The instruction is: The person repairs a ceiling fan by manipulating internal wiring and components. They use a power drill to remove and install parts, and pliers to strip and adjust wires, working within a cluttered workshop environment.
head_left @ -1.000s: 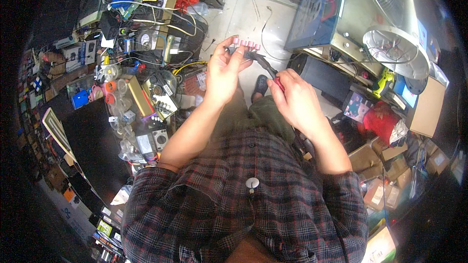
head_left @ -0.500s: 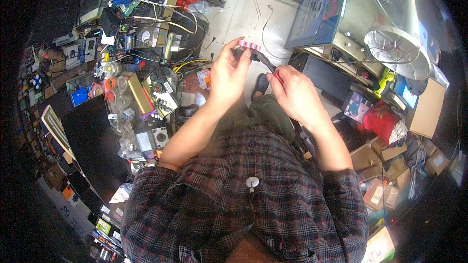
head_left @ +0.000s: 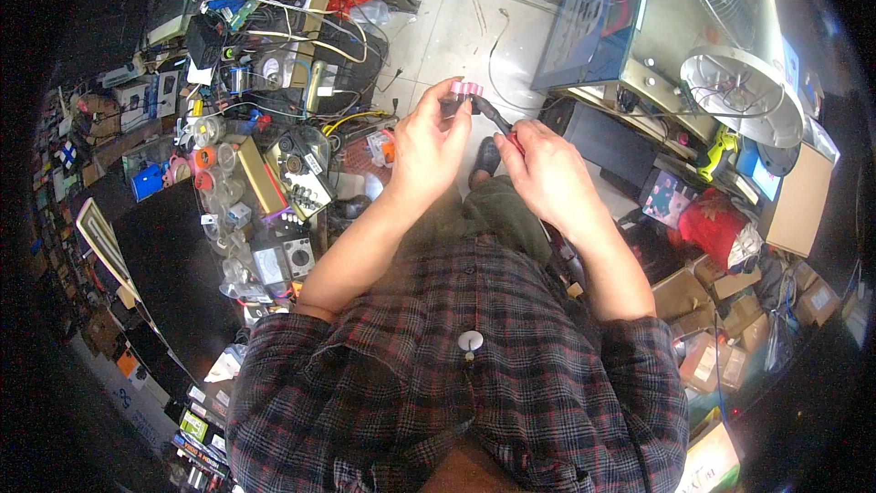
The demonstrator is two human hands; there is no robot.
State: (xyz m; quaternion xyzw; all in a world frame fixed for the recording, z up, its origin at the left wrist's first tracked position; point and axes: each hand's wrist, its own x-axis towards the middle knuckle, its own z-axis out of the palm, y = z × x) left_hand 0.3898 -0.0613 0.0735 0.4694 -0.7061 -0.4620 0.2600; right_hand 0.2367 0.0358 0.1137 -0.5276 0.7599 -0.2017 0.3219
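Note:
My left hand is closed on a small battery pack, a row of pink cylindrical cells on a black base. It is held up at the middle of the view, above the floor. My right hand grips the red handle of a slim tool with a dark shaft. The shaft slants up and left, its tip at the black part of the pack beside my left thumb. Whether the tip touches is too small to tell, and the exact kind of tool does not show.
On the left, a cluttered bench carries clear jars, a grey device with knobs and tangled cables. To the right stand a glass-sided cabinet, a white fan and cardboard boxes. A cable lies on the tiled floor.
The battery pack has turned slightly in my left hand and sits a little lower. My right hand has shifted slightly with the tool; both grips stay closed.

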